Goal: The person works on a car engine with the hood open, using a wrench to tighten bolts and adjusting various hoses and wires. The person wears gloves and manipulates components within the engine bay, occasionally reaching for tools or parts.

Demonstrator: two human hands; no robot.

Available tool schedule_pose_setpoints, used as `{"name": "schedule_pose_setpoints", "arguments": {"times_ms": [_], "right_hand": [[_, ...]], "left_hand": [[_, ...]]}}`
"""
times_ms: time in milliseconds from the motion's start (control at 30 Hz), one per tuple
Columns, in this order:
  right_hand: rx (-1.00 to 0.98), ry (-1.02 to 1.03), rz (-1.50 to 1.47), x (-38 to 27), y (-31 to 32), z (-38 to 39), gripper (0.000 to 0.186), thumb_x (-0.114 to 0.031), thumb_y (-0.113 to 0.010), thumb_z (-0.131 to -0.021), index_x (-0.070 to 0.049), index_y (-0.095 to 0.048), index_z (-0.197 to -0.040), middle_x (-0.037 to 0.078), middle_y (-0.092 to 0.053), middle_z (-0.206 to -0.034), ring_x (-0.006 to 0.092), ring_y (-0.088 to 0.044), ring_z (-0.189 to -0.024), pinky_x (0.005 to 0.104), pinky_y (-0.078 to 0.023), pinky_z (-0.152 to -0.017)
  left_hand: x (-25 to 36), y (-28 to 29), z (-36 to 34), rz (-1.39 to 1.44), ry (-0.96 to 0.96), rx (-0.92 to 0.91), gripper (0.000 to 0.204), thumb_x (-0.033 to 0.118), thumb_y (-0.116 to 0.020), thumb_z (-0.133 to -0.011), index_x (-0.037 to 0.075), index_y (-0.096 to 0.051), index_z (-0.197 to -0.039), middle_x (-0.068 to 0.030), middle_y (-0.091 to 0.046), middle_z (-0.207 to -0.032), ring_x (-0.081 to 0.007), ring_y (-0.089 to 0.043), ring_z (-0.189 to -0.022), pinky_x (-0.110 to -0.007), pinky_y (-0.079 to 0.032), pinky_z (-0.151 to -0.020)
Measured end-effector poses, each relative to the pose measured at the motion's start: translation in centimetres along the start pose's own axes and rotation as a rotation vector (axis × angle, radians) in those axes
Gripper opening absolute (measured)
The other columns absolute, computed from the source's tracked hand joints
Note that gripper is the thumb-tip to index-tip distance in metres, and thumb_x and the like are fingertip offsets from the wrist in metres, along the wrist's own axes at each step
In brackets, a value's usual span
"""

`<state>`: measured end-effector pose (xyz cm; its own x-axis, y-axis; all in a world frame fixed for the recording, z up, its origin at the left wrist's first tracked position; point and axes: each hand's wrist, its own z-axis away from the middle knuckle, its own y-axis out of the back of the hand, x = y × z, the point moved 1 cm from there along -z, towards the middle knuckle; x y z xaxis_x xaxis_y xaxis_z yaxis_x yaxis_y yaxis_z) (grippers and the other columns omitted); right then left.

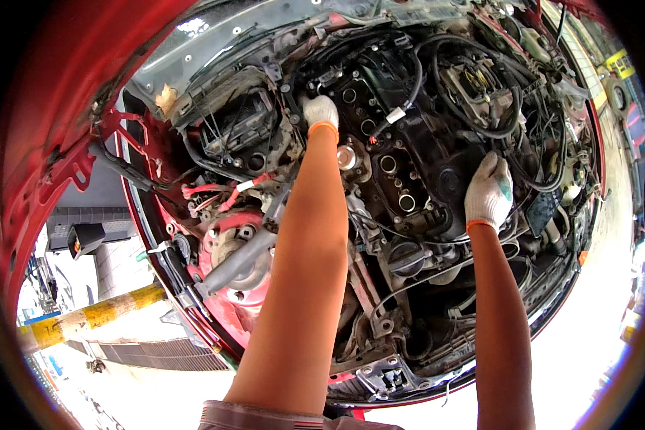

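Observation:
My left hand [321,115], in a white knit glove with an orange cuff, reaches deep into the engine bay. It is at the left side of the engine, near the far round opening [349,94]; its fingers are hidden. Lower down on the right, my right hand [489,190], gloved the same way, is closed with its fingers curled in beside the right edge of a long black plastic engine cover [437,140]. What those fingers hold is hidden. Between the hands lies the exposed top of the engine [398,184], with several round openings. A loose cable connector [395,115] with a white tag rests across the cover.
A silver round cap [347,158] sits beside my left forearm. Red cables [231,192] and a thick grey hose [240,264] lie to the left. Black hoses [514,122] loop at the right. A black oil filler cap [406,256] is nearer. The red hood [72,79] rises at left.

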<state>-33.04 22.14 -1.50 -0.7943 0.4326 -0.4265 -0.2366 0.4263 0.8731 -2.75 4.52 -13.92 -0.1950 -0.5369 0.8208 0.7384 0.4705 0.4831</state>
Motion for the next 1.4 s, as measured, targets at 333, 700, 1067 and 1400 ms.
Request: {"name": "schedule_pose_setpoints", "arguments": {"times_ms": [333,700,1067,1400], "right_hand": [[0.020,0.015,0.013,0.7,0.4,-0.6,0.049,-0.044,-0.040,-0.105,-0.004,-0.067,-0.118,0.024,-0.069,-0.113,0.0449,-0.065,-0.104,0.0511,-0.052,-0.090],[-0.015,-0.013,-0.029,-1.0,-0.1,0.4,0.037,-0.037,-0.046,-0.103,-0.006,-0.066,-0.102,0.019,-0.070,-0.104,0.0407,-0.064,-0.104,0.0496,-0.052,-0.089],[0.171,0.089,0.000,1.5,-0.3,-0.3,0.032,-0.035,-0.055,-0.096,-0.006,-0.069,-0.091,0.018,-0.072,-0.092,0.0371,-0.068,-0.094,0.0471,-0.056,-0.082],[0.241,-0.009,-0.117,0.9,0.9,0.1,0.029,-0.030,-0.059,-0.096,-0.006,-0.065,-0.082,0.020,-0.068,-0.083,0.0379,-0.067,-0.086,0.0486,-0.055,-0.077]], "left_hand": [[-0.1,-2.8,-2.9,-1.358,-0.581,-0.162,0.018,0.025,-0.067,-0.093,0.012,-0.079,-0.099,-0.0089,-0.076,-0.104,-0.0256,-0.074,-0.096,-0.039,-0.058,-0.077],[3.8,1.7,-6.0,0.283,0.185,-0.051,0.050,0.034,-0.040,-0.101,-0.003,-0.069,-0.118,-0.0252,-0.070,-0.119,-0.0427,-0.068,-0.107,-0.052,-0.052,-0.090],[6.7,0.4,-6.4,0.141,0.183,-0.363,0.051,0.038,-0.039,-0.101,0.004,-0.060,-0.132,-0.0177,-0.059,-0.135,-0.0379,-0.056,-0.123,-0.054,-0.041,-0.102],[9.9,2.9,0.2,-0.154,0.406,-0.615,0.055,0.042,-0.037,-0.101,0.011,-0.051,-0.145,-0.0109,-0.049,-0.150,-0.0336,-0.045,-0.137,-0.056,-0.031,-0.113]]}}
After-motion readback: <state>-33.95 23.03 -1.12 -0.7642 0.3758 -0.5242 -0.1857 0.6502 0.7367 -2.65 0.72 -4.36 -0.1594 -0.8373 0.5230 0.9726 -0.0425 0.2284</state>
